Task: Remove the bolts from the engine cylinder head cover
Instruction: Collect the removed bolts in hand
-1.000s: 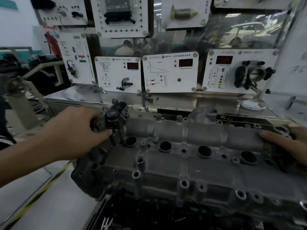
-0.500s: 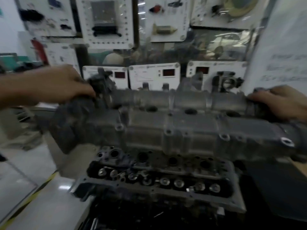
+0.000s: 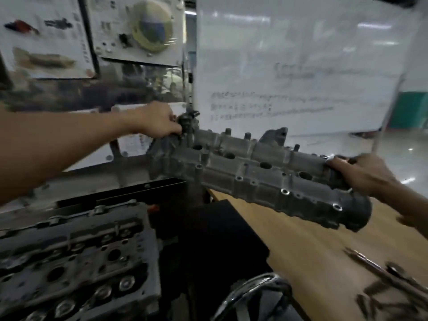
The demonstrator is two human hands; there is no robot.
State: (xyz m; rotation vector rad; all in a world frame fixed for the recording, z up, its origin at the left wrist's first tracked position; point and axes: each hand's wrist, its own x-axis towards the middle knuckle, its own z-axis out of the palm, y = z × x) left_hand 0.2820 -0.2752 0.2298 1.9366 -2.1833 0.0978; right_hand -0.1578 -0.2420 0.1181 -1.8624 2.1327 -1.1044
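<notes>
Both hands carry the cover (image 3: 252, 174) in the air above the wooden table (image 3: 312, 239): left hand (image 3: 159, 122) grasps one end, right hand (image 3: 361, 174) the other.

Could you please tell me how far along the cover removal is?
Done: the cover is off the engine, so it looks fully unbolted. In hand: the left hand and right hand hold it by its ends, partly above the wooden table. Left: setting it down.
</notes>
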